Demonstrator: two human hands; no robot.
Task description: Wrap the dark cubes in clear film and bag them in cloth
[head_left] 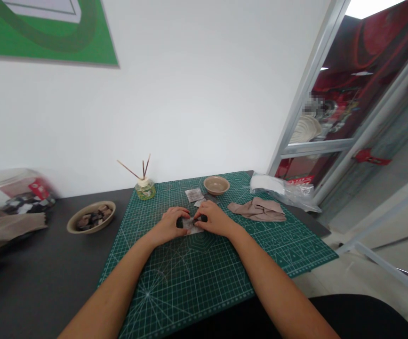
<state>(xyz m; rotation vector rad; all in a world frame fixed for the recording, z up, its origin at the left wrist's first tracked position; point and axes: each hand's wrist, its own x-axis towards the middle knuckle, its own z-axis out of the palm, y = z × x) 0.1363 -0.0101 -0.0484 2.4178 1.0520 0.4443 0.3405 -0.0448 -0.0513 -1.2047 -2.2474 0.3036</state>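
On the green cutting mat [164, 282], a small smudged grey-white sheet [190, 225] lies between my hands. My left hand [170, 223] curls over its left side, thumb at the near edge and fingers at the far edge. My right hand [213, 217] bends over the right side, its fingertips pinched on a small dark piece [196, 220] against the sheet; the fingers partly hide that piece. Just beyond my hands lies another smudged white sheet [194, 195], near a shallow beige bowl [216, 185]. A crumpled brown cloth [259, 209] rests to the right.
A reed diffuser bottle [145, 189] stands at the mat's back left. Left of the mat are a bowl [91, 229] of dark and brown chunks and a clear plastic jar [13, 188]. A clear plastic bag [283, 189] lies at the back right, and the white wall [196, 94] rises behind.
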